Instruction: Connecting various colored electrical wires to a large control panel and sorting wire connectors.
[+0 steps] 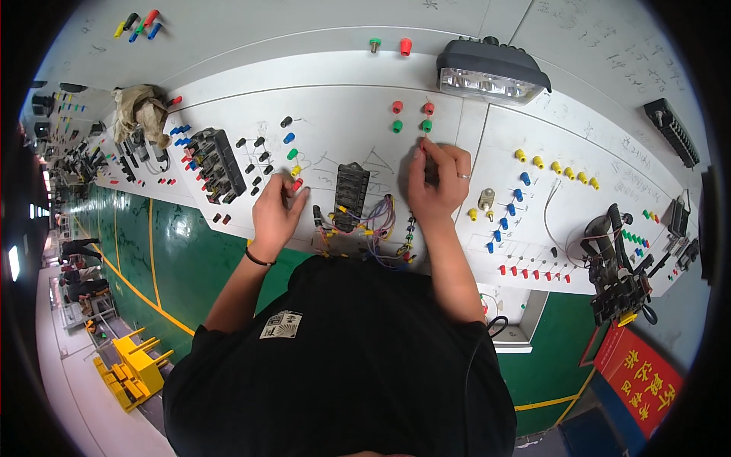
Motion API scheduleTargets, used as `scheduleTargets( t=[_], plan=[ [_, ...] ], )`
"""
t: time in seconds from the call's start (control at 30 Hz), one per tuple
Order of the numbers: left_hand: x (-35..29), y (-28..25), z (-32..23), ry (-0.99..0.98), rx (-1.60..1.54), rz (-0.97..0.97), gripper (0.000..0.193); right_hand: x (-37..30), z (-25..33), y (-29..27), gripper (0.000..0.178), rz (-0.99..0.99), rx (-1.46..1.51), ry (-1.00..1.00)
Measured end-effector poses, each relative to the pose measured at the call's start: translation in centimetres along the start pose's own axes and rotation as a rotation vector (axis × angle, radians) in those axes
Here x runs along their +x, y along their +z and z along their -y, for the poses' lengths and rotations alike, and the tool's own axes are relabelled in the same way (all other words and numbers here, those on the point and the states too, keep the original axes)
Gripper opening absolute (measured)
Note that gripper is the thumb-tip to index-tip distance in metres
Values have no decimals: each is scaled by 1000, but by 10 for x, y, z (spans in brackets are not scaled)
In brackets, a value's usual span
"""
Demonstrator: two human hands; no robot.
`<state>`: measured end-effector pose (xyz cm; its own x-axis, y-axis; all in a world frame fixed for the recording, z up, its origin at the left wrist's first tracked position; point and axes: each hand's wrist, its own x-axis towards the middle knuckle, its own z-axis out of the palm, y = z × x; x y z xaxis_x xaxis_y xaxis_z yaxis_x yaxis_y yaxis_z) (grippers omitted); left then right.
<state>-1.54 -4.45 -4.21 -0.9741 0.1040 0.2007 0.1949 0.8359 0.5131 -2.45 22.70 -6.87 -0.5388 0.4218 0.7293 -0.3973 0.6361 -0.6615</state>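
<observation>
My left hand rests on the white board beside a red terminal peg, fingers curled; whether it pinches something is hidden. My right hand reaches up the board, its fingertips pinched on a thin wire just below a green peg and a red peg. Between my hands sits a black fuse block with a bundle of coloured wires trailing from its lower end.
A black lamp unit is mounted above right. A black relay block sits left. Yellow, blue and red pegs dot the right panel, with a black component cluster at the far right. Green floor with yellow lines lies below.
</observation>
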Motion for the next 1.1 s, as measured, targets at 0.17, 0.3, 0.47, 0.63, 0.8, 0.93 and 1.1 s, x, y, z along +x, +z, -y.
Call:
scheduleTargets(
  t=[0.17, 0.3, 0.47, 0.63, 0.8, 0.93, 1.1],
  plan=[
    [-3, 0, 10, -113, 87, 81, 22, 7, 6, 2, 26, -41, 10, -17],
    [-2, 2, 9, 11, 11, 21, 25, 0, 2, 2, 25, -9, -14, 14],
    [-1, -1, -4, -24, -42, -26, 24, 7, 5, 3, 23, -54, -1, -11],
    [-2, 2, 14, -11, 60, 68, 21, 1, 0, 2, 26, -15, 0, -21],
    [-4, 2, 2, 26, -7, -19, 18, 6, 8, -1, 25, -32, 27, 1],
    [-5, 2, 14, -64, 1, 41, 18, 2, 1, 0, 24, -24, 38, -4],
    [-3, 4, 6, 52, -66, -29, 19, 1, 2, 1, 24, -25, 9, 72]
  ],
)
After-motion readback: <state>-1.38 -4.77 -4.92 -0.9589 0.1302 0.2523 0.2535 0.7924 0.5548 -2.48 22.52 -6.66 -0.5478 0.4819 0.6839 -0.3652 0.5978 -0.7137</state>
